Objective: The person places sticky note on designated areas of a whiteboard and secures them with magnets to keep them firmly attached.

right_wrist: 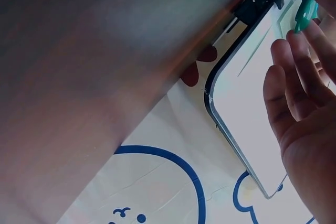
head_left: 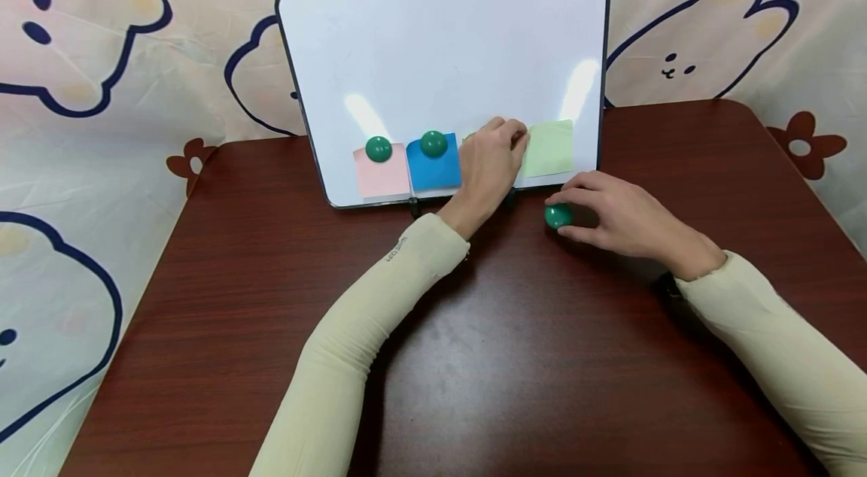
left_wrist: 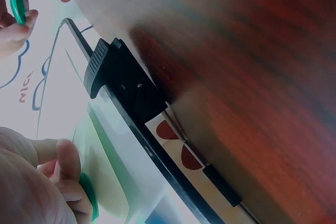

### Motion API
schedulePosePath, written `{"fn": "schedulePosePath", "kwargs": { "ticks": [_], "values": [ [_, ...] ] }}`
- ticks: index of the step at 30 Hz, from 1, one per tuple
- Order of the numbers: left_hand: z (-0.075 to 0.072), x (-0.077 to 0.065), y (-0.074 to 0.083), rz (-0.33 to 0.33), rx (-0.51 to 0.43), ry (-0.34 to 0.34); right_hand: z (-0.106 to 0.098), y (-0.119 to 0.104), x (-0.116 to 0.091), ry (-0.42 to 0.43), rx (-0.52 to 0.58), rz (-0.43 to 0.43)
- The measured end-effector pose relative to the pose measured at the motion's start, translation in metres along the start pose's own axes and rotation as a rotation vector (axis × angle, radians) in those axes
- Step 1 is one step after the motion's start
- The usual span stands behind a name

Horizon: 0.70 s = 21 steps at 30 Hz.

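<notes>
My left hand (head_left: 489, 161) is against the lower part of a whiteboard (head_left: 447, 48). In the left wrist view its curled fingers hold a green round magnet (left_wrist: 89, 198) at a pale yellow-green sticky note (left_wrist: 107, 174); the head view hides that magnet. Just above the table, my right hand (head_left: 619, 217) pinches another green round magnet (head_left: 558, 216) between thumb and fingers. To the left, green magnets sit on a pink sticky note (head_left: 382, 180) and a blue sticky note (head_left: 433, 172). A light green note (head_left: 550, 149) is on the board right of my left hand.
The whiteboard leans at the back of a dark reddish-brown table (head_left: 237, 326), with black clips (left_wrist: 126, 80) at its lower edge. Behind hangs a pale curtain (head_left: 677, 41) with cartoon outlines. A dark object (head_left: 669, 285) is beside my right wrist.
</notes>
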<state>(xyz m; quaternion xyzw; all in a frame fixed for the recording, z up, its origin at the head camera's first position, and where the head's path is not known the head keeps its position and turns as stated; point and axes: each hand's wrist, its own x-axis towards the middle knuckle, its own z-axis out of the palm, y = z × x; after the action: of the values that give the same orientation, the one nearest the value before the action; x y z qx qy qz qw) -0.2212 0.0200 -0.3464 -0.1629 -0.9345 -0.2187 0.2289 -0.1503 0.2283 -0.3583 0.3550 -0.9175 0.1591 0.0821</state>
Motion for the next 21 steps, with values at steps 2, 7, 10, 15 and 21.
{"fn": "schedulePosePath", "kwargs": {
  "ticks": [2, 7, 10, 15, 21],
  "values": [
    [0.0002, 0.0001, 0.0004, 0.0, -0.001, 0.002, -0.0001, 0.0011, 0.001, 0.014, 0.0, 0.005],
    [0.0003, 0.0001, 0.001, -0.007, 0.001, -0.004, -0.0004, 0.0033, 0.0026, 0.064, 0.008, 0.028],
    [0.0004, -0.0003, 0.0009, -0.008, -0.002, 0.001, -0.0008, 0.0043, 0.0029, 0.122, 0.005, 0.028],
    [0.0009, -0.0006, 0.0004, -0.01, -0.007, 0.013, -0.0023, 0.0048, 0.0047, 0.229, -0.01, 0.014],
    [0.0005, -0.0003, 0.0013, -0.021, 0.005, -0.002, -0.0043, 0.0049, 0.0078, 0.291, -0.012, 0.042]
  ]
}}
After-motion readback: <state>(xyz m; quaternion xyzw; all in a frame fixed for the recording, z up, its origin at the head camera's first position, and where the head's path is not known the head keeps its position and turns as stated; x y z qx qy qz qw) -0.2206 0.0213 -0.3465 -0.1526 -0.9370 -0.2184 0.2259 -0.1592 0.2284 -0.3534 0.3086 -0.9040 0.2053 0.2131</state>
